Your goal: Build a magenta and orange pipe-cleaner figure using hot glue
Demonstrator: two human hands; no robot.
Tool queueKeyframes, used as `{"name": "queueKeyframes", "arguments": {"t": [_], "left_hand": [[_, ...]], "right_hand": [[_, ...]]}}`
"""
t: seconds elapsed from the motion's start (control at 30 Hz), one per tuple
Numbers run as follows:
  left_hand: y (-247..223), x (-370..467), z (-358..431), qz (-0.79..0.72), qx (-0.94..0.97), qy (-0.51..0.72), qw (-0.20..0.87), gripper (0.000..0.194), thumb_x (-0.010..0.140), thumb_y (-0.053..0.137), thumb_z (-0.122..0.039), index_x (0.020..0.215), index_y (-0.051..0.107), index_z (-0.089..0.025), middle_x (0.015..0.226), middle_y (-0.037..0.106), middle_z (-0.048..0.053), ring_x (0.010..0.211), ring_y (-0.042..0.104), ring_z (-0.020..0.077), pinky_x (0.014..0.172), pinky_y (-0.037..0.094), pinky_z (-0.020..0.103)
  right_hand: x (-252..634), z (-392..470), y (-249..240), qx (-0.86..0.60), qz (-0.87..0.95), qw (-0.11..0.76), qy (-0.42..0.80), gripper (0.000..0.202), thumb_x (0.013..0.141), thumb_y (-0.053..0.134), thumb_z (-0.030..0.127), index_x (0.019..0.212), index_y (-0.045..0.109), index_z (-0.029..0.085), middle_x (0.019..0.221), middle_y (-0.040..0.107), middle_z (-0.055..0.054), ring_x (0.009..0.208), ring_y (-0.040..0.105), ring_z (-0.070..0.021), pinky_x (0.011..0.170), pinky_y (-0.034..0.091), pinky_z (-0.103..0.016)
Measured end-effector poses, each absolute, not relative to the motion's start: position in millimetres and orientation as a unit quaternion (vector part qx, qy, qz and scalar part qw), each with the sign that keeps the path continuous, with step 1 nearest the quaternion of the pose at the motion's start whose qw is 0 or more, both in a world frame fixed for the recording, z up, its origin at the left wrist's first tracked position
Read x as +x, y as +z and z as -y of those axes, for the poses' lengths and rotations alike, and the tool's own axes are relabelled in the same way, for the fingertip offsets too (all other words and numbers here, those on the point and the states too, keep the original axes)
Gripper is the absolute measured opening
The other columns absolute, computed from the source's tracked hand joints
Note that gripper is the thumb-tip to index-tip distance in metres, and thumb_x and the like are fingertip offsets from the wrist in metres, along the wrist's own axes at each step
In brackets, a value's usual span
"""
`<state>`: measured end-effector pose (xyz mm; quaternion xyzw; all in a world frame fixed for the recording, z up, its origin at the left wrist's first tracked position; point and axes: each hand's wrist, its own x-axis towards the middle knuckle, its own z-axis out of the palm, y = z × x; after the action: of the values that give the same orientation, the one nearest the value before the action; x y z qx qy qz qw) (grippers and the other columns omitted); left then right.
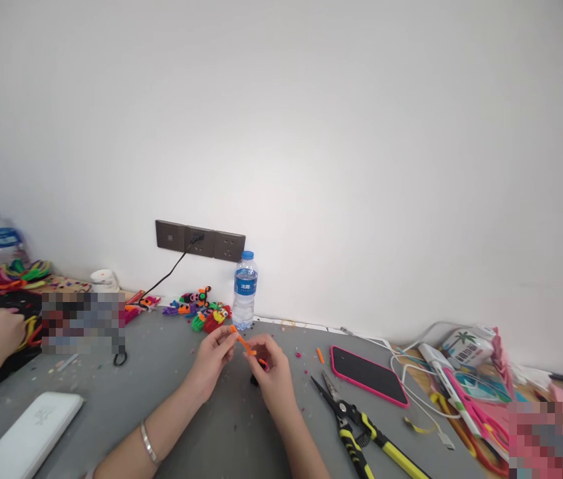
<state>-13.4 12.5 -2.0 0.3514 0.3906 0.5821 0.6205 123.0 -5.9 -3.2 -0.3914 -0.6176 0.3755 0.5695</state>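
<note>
An orange fuzzy strip (245,343) is stretched between my two hands above the grey table (171,426). My left hand (215,359), with a silver bangle on its wrist, pinches the strip's upper left end. The lower right end is held in the fingers of my right hand (270,370). A small dark and pink piece (262,365) shows at my right hand's fingers, partly hidden. Just behind my hands lies a pile of colourful fuzzy figures (217,318), beside an upright water bottle (245,293).
Yellow-black pliers (343,409) lie open at the right, near a pink-edged phone (368,374), an orange piece (320,355) and white cables. Scissors (480,412) are farther right. A white box (32,436) sits front left. Another person's hand (4,332) is at far left.
</note>
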Motion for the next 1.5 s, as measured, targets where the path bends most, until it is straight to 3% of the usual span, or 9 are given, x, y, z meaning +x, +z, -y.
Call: {"name": "queueKeyframes", "arguments": {"t": [0.33, 0.6, 0.83, 1.07, 1.4, 1.5], "left_hand": [[3, -11, -8, -0.377, 0.374, 0.57, 0.628, 0.028, 0.065, 0.08, -0.035, 0.079, 0.063, -0.018, 0.061, 0.05, -0.007, 0.052, 0.04, 0.0065, 0.051, 0.033, 0.018], [3, -12, -9, -0.34, 0.357, 0.543, 0.679, 0.034, 0.065, 0.079, -0.031, 0.065, 0.047, -0.019, 0.051, 0.037, -0.011, 0.044, 0.028, 0.0043, 0.046, 0.025, 0.018], [12, -10, -2, -0.322, 0.404, 0.47, 0.716, 0.031, 0.072, 0.073, -0.025, 0.065, 0.043, -0.019, 0.047, 0.03, -0.013, 0.041, 0.019, 0.0038, 0.045, 0.017, 0.02], [17, -8, 10, -0.289, 0.396, 0.376, 0.786, 0.027, 0.073, 0.075, -0.023, 0.07, 0.048, -0.019, 0.058, 0.041, -0.01, 0.039, 0.021, 0.0003, 0.046, 0.018, 0.02], [12, -5, 4, -0.305, 0.299, 0.464, 0.776, 0.025, 0.066, 0.082, -0.027, 0.08, 0.064, -0.018, 0.056, 0.042, -0.01, 0.042, 0.024, 0.001, 0.044, 0.02, 0.019], [13, -5, 3, -0.338, 0.338, 0.485, 0.732, 0.024, 0.066, 0.08, -0.032, 0.077, 0.063, -0.019, 0.046, 0.035, -0.012, 0.04, 0.021, 0.003, 0.044, 0.019, 0.02]], "right_hand": [[123, 7, 0, -0.372, 0.615, 0.576, 0.39, 0.007, 0.076, 0.065, 0.019, 0.068, 0.066, 0.02, 0.077, 0.065, -0.004, 0.07, 0.058, -0.0175, 0.061, 0.041, -0.026], [134, 4, 6, -0.369, 0.643, 0.557, 0.373, 0.014, 0.079, 0.061, 0.015, 0.077, 0.073, 0.022, 0.08, 0.067, -0.005, 0.075, 0.06, -0.0194, 0.065, 0.043, -0.028], [143, 2, 8, -0.373, 0.63, 0.568, 0.376, 0.011, 0.08, 0.065, 0.026, 0.076, 0.074, 0.022, 0.075, 0.067, -0.005, 0.07, 0.058, -0.0193, 0.063, 0.044, -0.03], [154, 2, 13, -0.333, 0.58, 0.564, 0.485, 0.009, 0.074, 0.071, 0.03, 0.076, 0.073, 0.022, 0.076, 0.067, -0.003, 0.071, 0.059, -0.0187, 0.066, 0.047, -0.03], [153, 3, 16, -0.331, 0.541, 0.576, 0.515, 0.012, 0.074, 0.073, 0.03, 0.078, 0.067, 0.021, 0.077, 0.066, -0.002, 0.073, 0.058, -0.0171, 0.068, 0.046, -0.028], [151, 2, 14, -0.333, 0.543, 0.581, 0.507, 0.015, 0.074, 0.073, 0.032, 0.077, 0.063, 0.021, 0.075, 0.064, -0.002, 0.073, 0.057, -0.0174, 0.069, 0.046, -0.028]]}}
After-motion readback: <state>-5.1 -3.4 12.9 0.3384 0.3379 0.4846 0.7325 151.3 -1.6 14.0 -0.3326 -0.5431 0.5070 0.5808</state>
